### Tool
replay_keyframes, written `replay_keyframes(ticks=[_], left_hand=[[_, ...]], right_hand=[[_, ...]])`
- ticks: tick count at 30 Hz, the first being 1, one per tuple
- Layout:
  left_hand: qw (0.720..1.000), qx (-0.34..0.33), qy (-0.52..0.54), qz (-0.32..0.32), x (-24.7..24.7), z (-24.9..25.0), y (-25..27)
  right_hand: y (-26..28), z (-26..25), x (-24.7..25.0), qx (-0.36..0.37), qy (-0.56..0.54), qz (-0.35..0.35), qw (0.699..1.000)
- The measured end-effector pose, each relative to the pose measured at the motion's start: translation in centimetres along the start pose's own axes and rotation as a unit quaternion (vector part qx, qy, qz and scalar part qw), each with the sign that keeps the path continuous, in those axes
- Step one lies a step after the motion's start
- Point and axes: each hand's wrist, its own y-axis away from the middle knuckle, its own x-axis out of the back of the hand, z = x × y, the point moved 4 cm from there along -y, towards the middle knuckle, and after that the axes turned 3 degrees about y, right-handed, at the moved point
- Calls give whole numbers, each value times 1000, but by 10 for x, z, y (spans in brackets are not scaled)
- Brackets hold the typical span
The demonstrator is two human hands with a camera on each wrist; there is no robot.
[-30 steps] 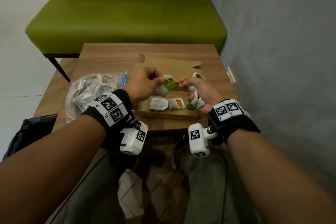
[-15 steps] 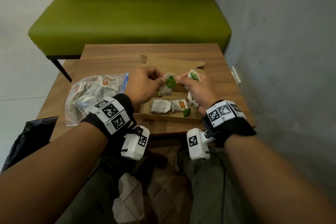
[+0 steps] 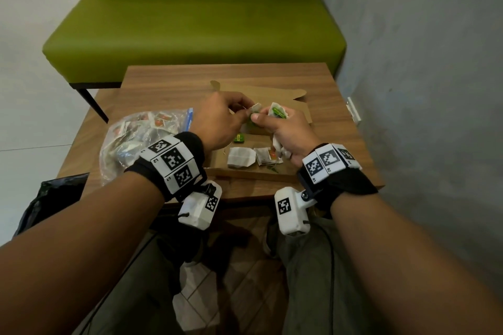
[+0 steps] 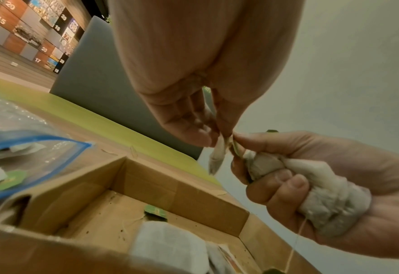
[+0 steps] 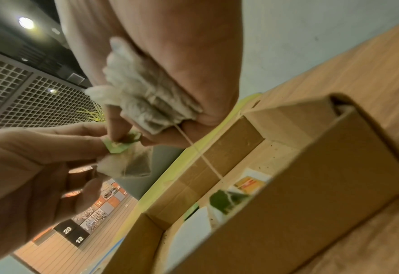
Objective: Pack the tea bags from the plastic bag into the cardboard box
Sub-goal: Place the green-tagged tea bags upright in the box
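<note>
Both hands hover over the open cardboard box (image 3: 245, 175). My left hand (image 3: 246, 111) pinches one tea bag (image 3: 255, 109) by its top; the same tea bag (image 4: 217, 154) hangs from the left fingertips. My right hand (image 3: 258, 119) grips a bunch of tea bags (image 4: 323, 194) in its fist, and its thumb and forefinger pinch a green tag (image 5: 118, 146) beside the left hand's bag (image 5: 133, 163). A string trails from the bunch (image 5: 147, 98) into the box. Two tea bags (image 3: 241, 156) and a loose green tag (image 3: 239, 138) lie in the box.
A clear plastic bag (image 3: 136, 141) with a blue zip edge and several tea bags lies left of the box on the wooden table (image 3: 313, 81). A green bench (image 3: 190, 27) stands behind the table, a grey wall (image 3: 422, 90) to the right, and a black bag (image 3: 51, 198) lower left.
The hands have closed in on each other above the box. The right thumb and forefinger now meet the green tag of the bag that the left hand holds.
</note>
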Motion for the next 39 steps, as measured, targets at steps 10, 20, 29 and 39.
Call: replay_keyframes(ticks=[10, 20, 29, 39], left_hand=[[997, -5, -71, -16, 2, -9, -3], [961, 142, 234, -19, -5, -14, -6], [952, 136, 269, -57, 0, -13, -9], [992, 80, -57, -77, 13, -43, -12]], right_hand=[[-11, -11, 7, -104, -106, 32, 988], [-9, -8, -3, -65, -69, 43, 995], [-15, -9, -2, -13, 16, 51, 998], [-13, 25, -7, -74, 185, -4, 980]])
